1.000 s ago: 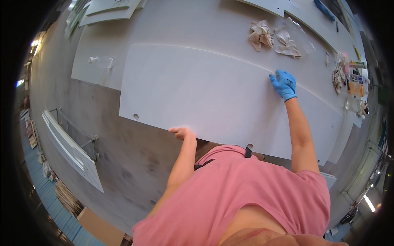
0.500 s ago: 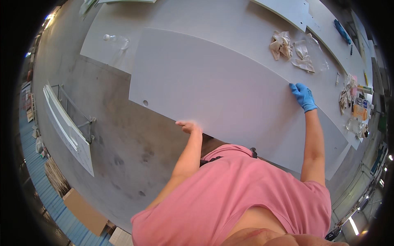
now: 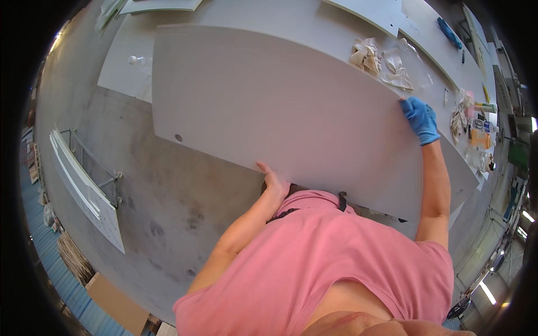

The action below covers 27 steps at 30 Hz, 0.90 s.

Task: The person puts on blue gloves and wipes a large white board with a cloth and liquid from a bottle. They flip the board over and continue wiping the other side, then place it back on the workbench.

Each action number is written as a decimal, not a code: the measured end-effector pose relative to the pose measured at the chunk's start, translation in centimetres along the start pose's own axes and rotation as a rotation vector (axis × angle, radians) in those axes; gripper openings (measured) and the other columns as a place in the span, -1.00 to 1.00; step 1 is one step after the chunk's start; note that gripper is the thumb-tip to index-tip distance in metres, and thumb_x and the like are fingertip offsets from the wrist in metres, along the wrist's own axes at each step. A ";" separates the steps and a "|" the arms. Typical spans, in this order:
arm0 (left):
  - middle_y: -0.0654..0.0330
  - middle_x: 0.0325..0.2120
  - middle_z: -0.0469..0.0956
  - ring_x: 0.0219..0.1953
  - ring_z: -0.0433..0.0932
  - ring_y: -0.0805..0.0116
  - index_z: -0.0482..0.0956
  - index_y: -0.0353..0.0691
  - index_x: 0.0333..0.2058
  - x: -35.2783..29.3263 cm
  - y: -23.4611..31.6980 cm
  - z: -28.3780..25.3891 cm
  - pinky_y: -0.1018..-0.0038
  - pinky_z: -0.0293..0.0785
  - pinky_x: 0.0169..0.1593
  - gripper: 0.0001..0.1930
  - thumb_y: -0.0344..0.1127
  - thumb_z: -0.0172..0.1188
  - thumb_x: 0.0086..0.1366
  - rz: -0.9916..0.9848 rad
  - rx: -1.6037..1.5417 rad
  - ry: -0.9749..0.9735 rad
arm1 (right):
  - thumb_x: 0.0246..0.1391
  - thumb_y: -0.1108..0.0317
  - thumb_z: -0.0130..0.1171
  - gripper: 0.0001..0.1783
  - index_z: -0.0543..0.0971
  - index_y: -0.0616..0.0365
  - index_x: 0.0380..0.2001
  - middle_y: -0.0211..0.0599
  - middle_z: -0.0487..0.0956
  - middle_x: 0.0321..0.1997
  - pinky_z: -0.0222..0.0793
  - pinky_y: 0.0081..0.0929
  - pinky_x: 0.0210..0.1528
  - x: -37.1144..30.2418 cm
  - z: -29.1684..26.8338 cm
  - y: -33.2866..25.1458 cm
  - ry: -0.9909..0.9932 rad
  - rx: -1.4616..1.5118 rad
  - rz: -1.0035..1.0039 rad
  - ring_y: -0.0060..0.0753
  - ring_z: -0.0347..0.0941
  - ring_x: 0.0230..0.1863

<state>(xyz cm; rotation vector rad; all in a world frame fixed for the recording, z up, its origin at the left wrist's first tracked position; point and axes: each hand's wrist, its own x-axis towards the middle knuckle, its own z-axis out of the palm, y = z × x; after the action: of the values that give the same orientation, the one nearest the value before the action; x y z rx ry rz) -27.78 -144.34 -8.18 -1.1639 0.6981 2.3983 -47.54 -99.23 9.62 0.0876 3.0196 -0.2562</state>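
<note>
A large flat grey-white panel [image 3: 269, 112] with a round hole near its left end spans the space before me, over a pale worktable [image 3: 116, 71]. My left hand [image 3: 274, 182], bare, holds the panel's near edge close to my waist; its thumb lies along the edge and the other fingers are mostly hidden. In a blue glove, my right hand [image 3: 420, 120] is closed over the far edge towards the right. The panel partly covers a clear plastic bottle [image 3: 139, 60] on the table at the left.
Crumpled cloths [image 3: 366, 55] and a clear plastic bag [image 3: 416, 63] lie beyond the panel. Several bottles [image 3: 481, 138] stand at the right, near a bunched rag [image 3: 459, 115]. Another blue glove [image 3: 448, 32] lies far right. White panels [image 3: 89, 190] lean on a metal rack at the left.
The panel has shifted left and looks larger, covering more of the bottle. My left hand has gone from extended fingers to a hold on the near edge. The right hand keeps its grip.
</note>
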 end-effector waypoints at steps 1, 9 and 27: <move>0.26 0.61 -0.05 0.60 -0.05 0.11 -0.04 0.03 0.58 -0.4 0.6 1.6 0.09 -0.13 0.60 0.14 0.75 -0.57 0.27 0.003 0.000 0.016 | 0.35 -0.38 -0.01 -0.29 0.61 0.07 -0.47 0.09 0.61 -0.43 0.45 -0.03 -0.25 -0.1 -1.4 0.1 0.030 0.005 -0.003 0.24 0.59 -0.29; 0.48 0.53 0.13 0.49 0.16 0.25 0.08 0.21 0.53 2.2 4.6 14.7 0.25 0.20 0.44 0.04 0.74 -0.57 0.29 0.055 0.082 -0.095 | 0.49 -0.28 -0.07 -0.32 0.48 0.12 -0.48 -0.17 0.36 -0.56 0.31 -0.26 -0.39 1.0 -14.1 0.8 0.307 0.020 -0.204 -0.32 0.26 -0.50; 0.40 0.43 0.25 0.34 0.28 0.19 0.26 0.20 0.41 14.6 6.3 28.0 0.02 0.35 0.28 -0.13 0.58 -0.61 0.43 -0.004 0.058 -0.186 | 0.24 -0.06 0.22 -0.37 0.43 0.17 -0.76 0.03 0.31 -0.72 0.16 -0.05 -0.54 3.6 -18.7 -3.3 0.579 -0.215 -0.359 0.01 0.29 -0.68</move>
<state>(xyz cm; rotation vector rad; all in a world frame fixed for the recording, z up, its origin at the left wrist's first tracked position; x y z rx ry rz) -56.80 -131.31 -3.29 -0.9035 0.6987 2.4266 -53.30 -99.12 28.03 -0.4846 3.5970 0.0911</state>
